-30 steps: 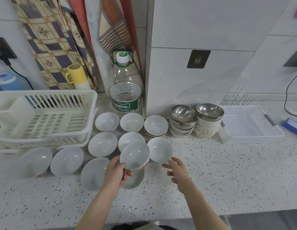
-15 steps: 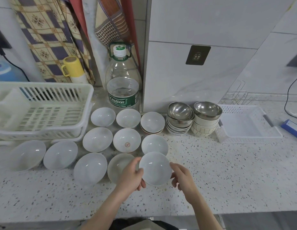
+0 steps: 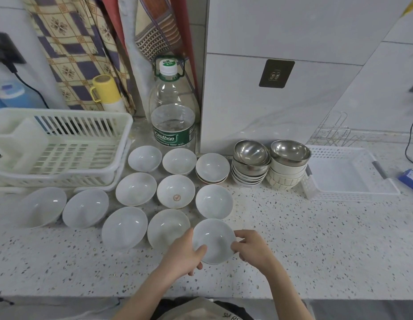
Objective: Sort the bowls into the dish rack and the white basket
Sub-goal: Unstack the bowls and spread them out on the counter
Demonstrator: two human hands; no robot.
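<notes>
Two hands on one item: a small white bowl (image 3: 213, 241), plain, glossy, shallow-sided, upright, held at the near edge of the speckled counter (image 3: 316, 239), just in front of the rows of loose bowls. Left hand (image 3: 183, 257) closed on its left rim, thumb inside the lip; right hand (image 3: 251, 247) closed on its right rim with the fingertips. Whether the base rests on the counter or is lifted cannot be told. Destinations, both empty: dish rack (image 3: 60, 148) at far left, white basket (image 3: 348, 172) at far right, each well apart from the bowl. Hazards, as judged: a glazed rim pinched only at the edges may slip during a one-handed transfer; a low carry toward the rack would cross the neighbouring white bowl (image 3: 168, 227), just beside, and could chip either; a carry toward the basket passes the stacked steel bowls (image 3: 251, 155), which a knock might topple.
</notes>
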